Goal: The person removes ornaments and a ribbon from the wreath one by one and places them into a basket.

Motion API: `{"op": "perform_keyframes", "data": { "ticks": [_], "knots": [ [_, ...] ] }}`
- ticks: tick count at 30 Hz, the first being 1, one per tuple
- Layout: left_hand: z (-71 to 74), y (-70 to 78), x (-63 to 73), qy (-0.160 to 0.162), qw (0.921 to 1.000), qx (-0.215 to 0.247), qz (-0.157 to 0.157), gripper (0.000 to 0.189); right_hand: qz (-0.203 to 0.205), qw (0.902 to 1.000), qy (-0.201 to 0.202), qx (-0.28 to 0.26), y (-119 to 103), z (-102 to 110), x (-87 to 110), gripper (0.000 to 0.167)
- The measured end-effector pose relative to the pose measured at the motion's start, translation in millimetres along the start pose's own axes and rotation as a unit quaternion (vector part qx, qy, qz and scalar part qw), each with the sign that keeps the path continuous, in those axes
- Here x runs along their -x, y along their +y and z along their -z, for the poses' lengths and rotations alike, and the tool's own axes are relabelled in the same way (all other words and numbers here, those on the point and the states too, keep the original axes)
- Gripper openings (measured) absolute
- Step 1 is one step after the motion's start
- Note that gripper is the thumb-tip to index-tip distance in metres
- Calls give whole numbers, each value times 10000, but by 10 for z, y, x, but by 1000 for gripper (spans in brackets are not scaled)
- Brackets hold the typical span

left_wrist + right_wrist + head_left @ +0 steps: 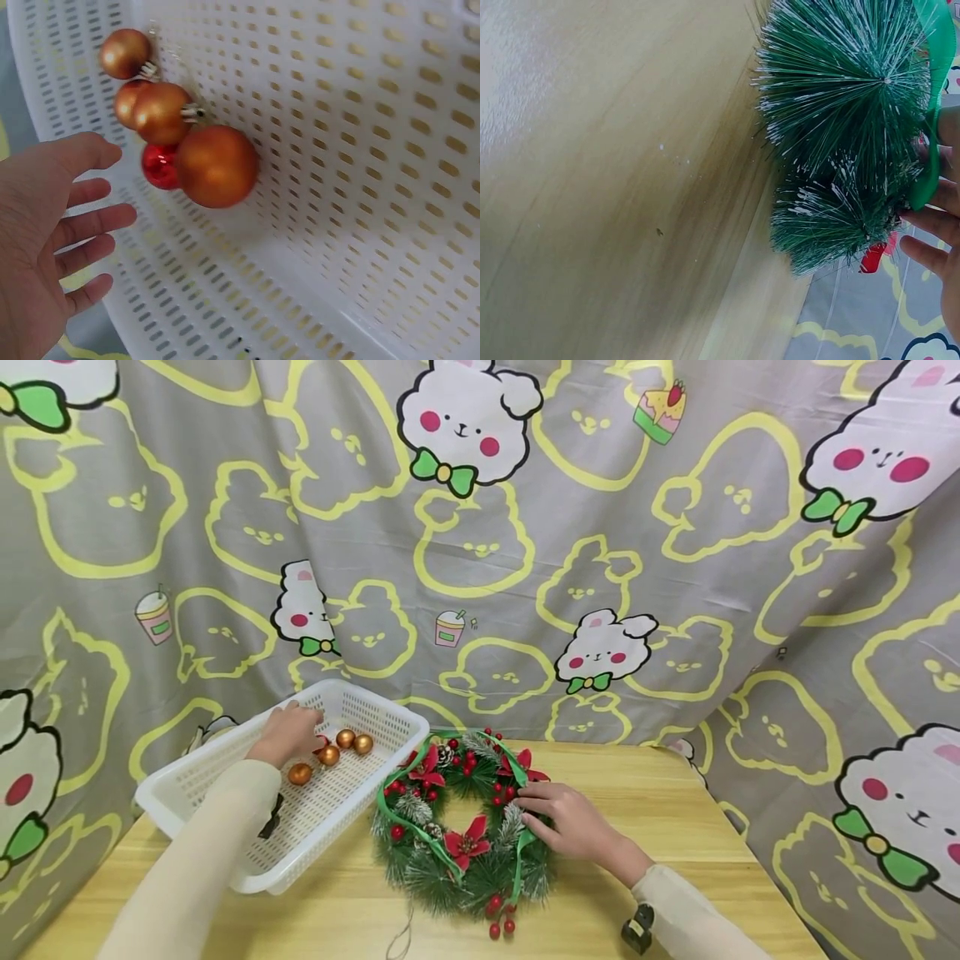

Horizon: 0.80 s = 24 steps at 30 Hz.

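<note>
Head view: a wooden table is backed by a patterned cloth. At left, a white basket is set slantwise; four orange baubles are gathered in its far part. The left hand is held over the basket, at its far left side. At centre, just right of the basket, a wreath is laid flat on the table. Red flowers, red berries and pine cones are set in it, and a green ribbon is draped round it. Its right side is touched by the right hand

Left wrist view: the left hand is spread wide, fingers apart, nothing held. The basket's contents are better shown: a red bauble, mostly screened in the head view, is clustered with the four orange ones; silver caps are made out

Right wrist view: white-tipped needles are shown close. Right fingers are left loosely straightened against wreath and ribbon. Specks on the table are picked up only here
</note>
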<state>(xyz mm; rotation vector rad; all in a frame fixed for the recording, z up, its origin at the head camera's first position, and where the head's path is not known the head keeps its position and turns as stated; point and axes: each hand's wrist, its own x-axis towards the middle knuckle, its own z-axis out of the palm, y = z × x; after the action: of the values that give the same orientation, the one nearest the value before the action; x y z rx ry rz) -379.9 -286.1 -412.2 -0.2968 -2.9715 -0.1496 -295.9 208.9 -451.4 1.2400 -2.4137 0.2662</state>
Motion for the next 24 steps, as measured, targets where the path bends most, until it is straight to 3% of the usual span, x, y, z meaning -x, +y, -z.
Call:
{"op": "perform_keyframes", "data": {
  "ticks": [12, 24],
  "knots": [
    [249, 279, -145, 312, 9988, 209, -311, 39, 21, 10000, 38, 44, 0, 3, 5, 27],
    [521, 891, -335, 637, 9912, 871, -772, 37, 5, 10000, 17, 45, -5, -2, 18, 28]
  ]
}}
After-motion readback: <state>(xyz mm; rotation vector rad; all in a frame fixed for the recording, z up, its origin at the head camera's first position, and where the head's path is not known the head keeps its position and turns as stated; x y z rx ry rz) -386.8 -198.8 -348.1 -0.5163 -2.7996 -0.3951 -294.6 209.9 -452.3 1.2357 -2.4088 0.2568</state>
